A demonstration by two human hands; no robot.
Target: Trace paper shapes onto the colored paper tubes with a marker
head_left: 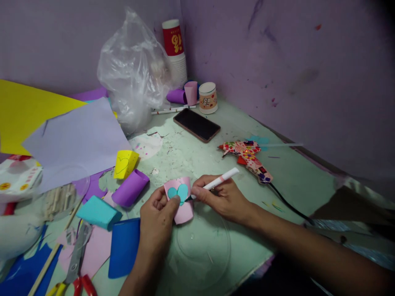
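Note:
My left hand [165, 209] is closed on a pink paper piece [185, 216], its thumb pressing a teal heart [182, 191] against the front. In my right hand [224, 195] is a white marker [222, 179], gripped like a pen, its dark tip touching or very near the heart's lower right edge. Left of my hands lie a purple paper tube [131, 188], a yellow one with a drawn heart [125, 164], a teal one [99, 212] and a blue one [124, 248]. A clear round lid [216, 250] lies below the pink piece.
A flower-patterned glue gun [247, 156] with a black cord lies at right. Behind are a phone [196, 124], a small paper cup [207, 98], stacked cups [174, 45] and a plastic bag [135, 70]. Scissors [75, 259] and coloured sheets [83, 139] occupy the left.

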